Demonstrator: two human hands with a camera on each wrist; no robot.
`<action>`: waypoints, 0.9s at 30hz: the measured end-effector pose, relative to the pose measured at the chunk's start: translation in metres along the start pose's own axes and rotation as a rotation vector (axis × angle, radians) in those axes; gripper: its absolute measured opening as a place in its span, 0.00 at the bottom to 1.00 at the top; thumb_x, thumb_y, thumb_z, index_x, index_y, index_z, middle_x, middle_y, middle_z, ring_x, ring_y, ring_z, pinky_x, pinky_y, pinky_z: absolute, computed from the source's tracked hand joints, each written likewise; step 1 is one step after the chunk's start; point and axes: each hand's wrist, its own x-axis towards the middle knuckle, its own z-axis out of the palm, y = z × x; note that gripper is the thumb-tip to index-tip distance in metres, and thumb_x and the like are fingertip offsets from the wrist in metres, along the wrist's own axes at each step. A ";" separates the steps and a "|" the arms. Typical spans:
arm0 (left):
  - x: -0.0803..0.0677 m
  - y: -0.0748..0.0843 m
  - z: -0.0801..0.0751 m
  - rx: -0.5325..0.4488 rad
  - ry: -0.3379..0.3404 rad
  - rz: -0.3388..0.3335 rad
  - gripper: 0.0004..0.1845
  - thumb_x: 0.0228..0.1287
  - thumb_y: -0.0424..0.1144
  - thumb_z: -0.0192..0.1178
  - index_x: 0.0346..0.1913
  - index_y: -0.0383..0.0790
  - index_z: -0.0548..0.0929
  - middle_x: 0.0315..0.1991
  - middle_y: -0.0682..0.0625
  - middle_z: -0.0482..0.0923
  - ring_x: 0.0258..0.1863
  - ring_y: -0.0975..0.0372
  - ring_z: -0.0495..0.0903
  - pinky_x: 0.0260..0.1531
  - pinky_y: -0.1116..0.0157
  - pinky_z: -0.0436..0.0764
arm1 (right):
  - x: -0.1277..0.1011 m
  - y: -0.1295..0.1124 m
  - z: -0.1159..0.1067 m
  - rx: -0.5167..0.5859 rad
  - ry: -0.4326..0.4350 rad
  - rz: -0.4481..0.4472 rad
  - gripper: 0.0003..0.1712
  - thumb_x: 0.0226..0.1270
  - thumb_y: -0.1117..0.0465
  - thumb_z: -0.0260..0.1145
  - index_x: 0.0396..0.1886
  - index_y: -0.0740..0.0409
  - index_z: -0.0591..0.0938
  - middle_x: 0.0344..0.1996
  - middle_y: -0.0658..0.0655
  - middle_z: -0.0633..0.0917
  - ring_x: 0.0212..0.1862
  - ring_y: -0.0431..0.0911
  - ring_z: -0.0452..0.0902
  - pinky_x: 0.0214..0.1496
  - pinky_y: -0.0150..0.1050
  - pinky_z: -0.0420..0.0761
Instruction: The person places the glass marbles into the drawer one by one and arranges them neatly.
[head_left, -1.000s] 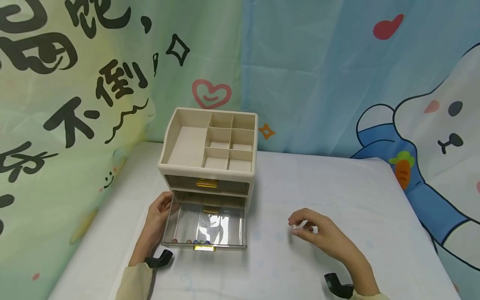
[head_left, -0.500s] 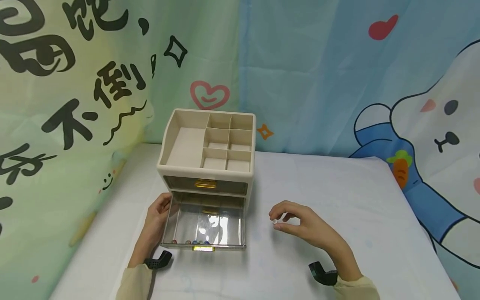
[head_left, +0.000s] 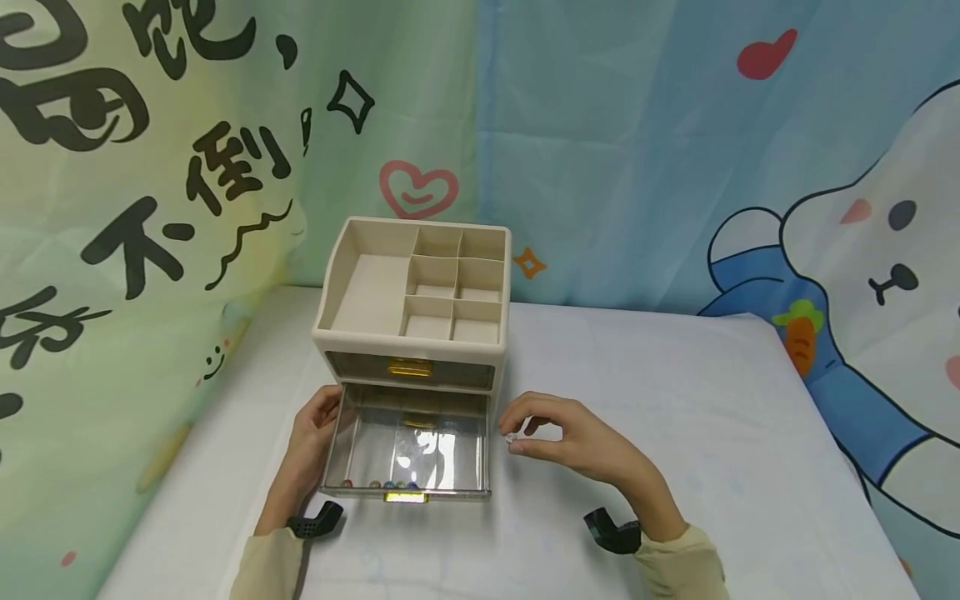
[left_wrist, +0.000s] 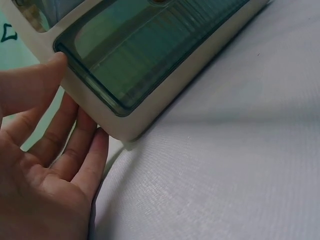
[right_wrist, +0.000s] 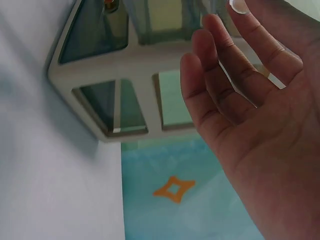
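Observation:
A cream drawer organizer stands on the table, its lower clear drawer pulled out. Several small coloured beads lie along the drawer's front wall, inside. My left hand holds the organizer's left side; in the left wrist view its thumb presses the front frame and the fingers lie along the side. My right hand, just right of the open drawer, pinches a small clear bead between thumb and fingertips. The fingers partly hide the bead, which also shows at the top of the right wrist view.
The organizer's upper drawer is closed, with a gold handle. Divided compartments form its top. White cloth covers the table. A printed curtain hangs behind and at the left.
My right hand has moved left with the clear bead, from over the open table to beside the drawer. The left hand stays on the organizer. The camera view has shifted slightly.

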 end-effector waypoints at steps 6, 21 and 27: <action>-0.002 -0.001 0.002 -0.020 0.003 0.090 0.18 0.68 0.20 0.58 0.57 0.39 0.79 0.53 0.64 0.82 0.56 0.73 0.81 0.58 0.77 0.77 | 0.013 -0.010 0.005 0.017 -0.013 -0.030 0.09 0.72 0.60 0.70 0.49 0.52 0.85 0.48 0.52 0.86 0.51 0.43 0.81 0.55 0.38 0.82; -0.003 0.001 0.008 0.145 0.029 0.137 0.16 0.71 0.26 0.59 0.60 0.29 0.76 0.53 0.67 0.82 0.58 0.75 0.80 0.61 0.79 0.73 | 0.043 -0.034 0.014 -0.053 -0.133 -0.049 0.10 0.73 0.58 0.70 0.51 0.48 0.84 0.50 0.49 0.86 0.48 0.38 0.80 0.51 0.37 0.83; -0.005 0.005 0.005 0.293 0.000 0.108 0.16 0.75 0.34 0.59 0.62 0.36 0.77 0.55 0.70 0.79 0.61 0.77 0.76 0.71 0.63 0.72 | 0.060 -0.037 0.023 -0.058 -0.221 -0.061 0.09 0.74 0.57 0.70 0.50 0.49 0.84 0.47 0.47 0.86 0.48 0.37 0.79 0.55 0.36 0.83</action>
